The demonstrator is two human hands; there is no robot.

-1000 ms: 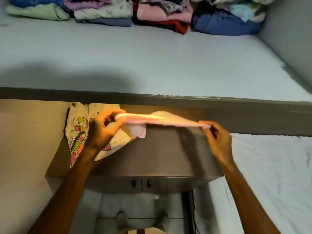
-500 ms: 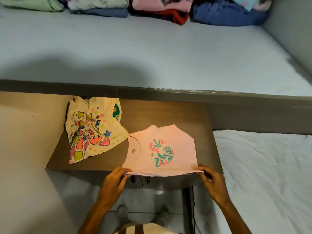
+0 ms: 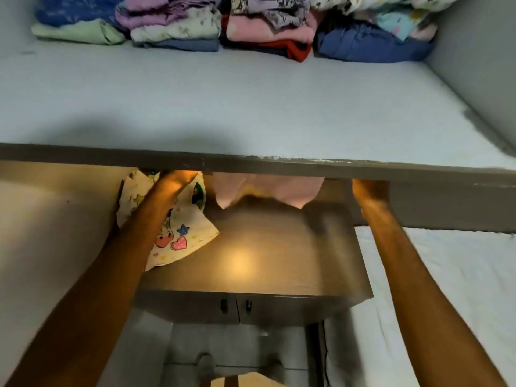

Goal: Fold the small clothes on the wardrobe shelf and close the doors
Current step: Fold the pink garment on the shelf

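Note:
A pink shirt (image 3: 268,188) hangs in the air just under the front edge of the wardrobe shelf (image 3: 251,163), its top hidden by that edge. My left hand (image 3: 176,182) and my right hand (image 3: 370,191) are raised on either side of it. Their fingertips are hidden behind the shelf edge, and the shirt sags between them. A cream shirt with a cartoon print (image 3: 181,236) lies on the left part of the brown cabinet top (image 3: 251,263), partly under my left forearm.
Stacks of folded clothes (image 3: 237,26) line the back of the pale shelf surface (image 3: 251,107). A grey side wall (image 3: 480,57) bounds the shelf at the right. Two small cabinet doors with handles (image 3: 236,305) sit below. White bedding (image 3: 446,289) lies to the right.
Half a second ago the pink shirt lay flat on the cabinet top with both hands at its near hem. Both hands have since lifted it up to the shelf edge.

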